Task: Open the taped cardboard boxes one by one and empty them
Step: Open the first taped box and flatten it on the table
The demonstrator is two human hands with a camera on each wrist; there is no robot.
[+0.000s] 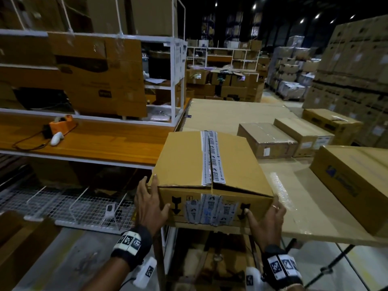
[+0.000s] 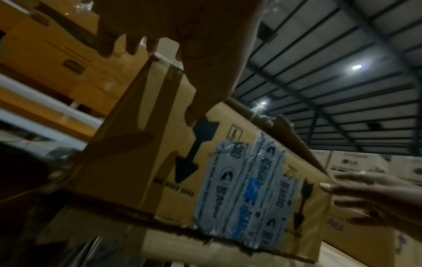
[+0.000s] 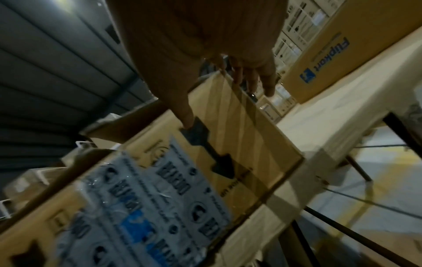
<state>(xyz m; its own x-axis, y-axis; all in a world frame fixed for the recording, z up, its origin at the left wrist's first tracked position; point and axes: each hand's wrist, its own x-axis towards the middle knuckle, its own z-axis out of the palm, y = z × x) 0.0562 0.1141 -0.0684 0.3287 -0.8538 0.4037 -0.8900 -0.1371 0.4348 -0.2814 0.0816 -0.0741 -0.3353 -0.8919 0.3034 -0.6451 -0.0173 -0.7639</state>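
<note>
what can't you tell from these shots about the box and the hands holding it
Box contents: head view, lowered flaps cover them.
Tape wording: wrist views, blurred.
Right hand: fingertips behind the box's side, head view.
White item on the bench: head view, too small to name.

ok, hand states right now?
Left hand: grips the box at its near-left corner.
Right hand: grips the box's near-right corner.
</note>
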